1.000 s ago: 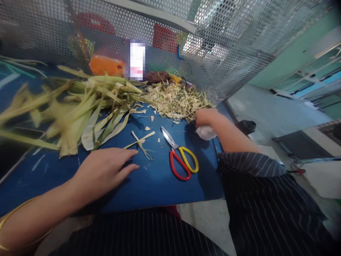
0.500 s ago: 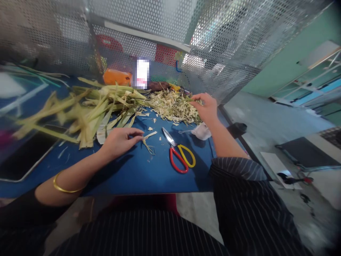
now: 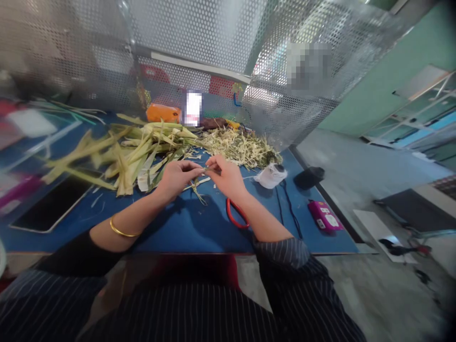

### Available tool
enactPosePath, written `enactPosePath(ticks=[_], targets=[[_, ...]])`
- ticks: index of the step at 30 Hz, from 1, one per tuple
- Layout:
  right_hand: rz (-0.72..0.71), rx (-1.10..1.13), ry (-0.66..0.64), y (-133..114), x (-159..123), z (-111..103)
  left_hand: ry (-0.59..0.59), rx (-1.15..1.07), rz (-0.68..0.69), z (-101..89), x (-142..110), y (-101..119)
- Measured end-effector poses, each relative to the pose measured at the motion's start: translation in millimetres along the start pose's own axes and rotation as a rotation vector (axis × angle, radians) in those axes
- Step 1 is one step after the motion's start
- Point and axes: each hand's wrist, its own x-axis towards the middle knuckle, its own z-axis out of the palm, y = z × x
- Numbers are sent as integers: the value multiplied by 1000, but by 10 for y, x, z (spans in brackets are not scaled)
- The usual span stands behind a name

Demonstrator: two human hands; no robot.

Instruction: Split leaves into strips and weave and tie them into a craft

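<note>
My left hand [image 3: 180, 178] and my right hand [image 3: 227, 175] meet over the table, both closed in a pinch with fingertips together. Between them shows a small greenish bit of dry husk [image 3: 205, 169], mostly covered by the fingers. A small tied piece of husk strips [image 3: 196, 190] with thin loose ends hangs or lies just below the left fingertips; I cannot tell which. Under my right forearm, the red handle of the scissors [image 3: 234, 216] sticks out, while the blades are hidden. Beyond the hands spreads a pile of cut husk shreds [image 3: 238, 145].
Long husk leaves [image 3: 153, 137] lie at the left, beside a dark phone-like slab [image 3: 53, 202]. A white thread spool [image 3: 270, 175], a black roll [image 3: 309, 177] and a purple pack [image 3: 324, 216] are at the right. A perforated metal screen [image 3: 199, 33] stands behind the table.
My right hand has left the shred pile's right edge and come toward me and left to meet my left hand. Its forearm now covers most of the scissors.
</note>
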Motion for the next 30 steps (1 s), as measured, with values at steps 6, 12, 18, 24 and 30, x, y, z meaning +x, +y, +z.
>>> enactPosePath(ticks=[6,12,18,24,30], targets=[[221,213,17,245,-34,49,45,119,15,-82,56,-134],[356,612,241,261,-49,45,-8,148,-14,-51,65,-181],[325,592,175,224,-63,54,-176,-218,-239,-10,50,-184],[285,534,91,208,-74,52,-238,-120,-128,27,-19,-155],[318,702,100,200,-99,73,-101,-139,-159,76,-48,-128]])
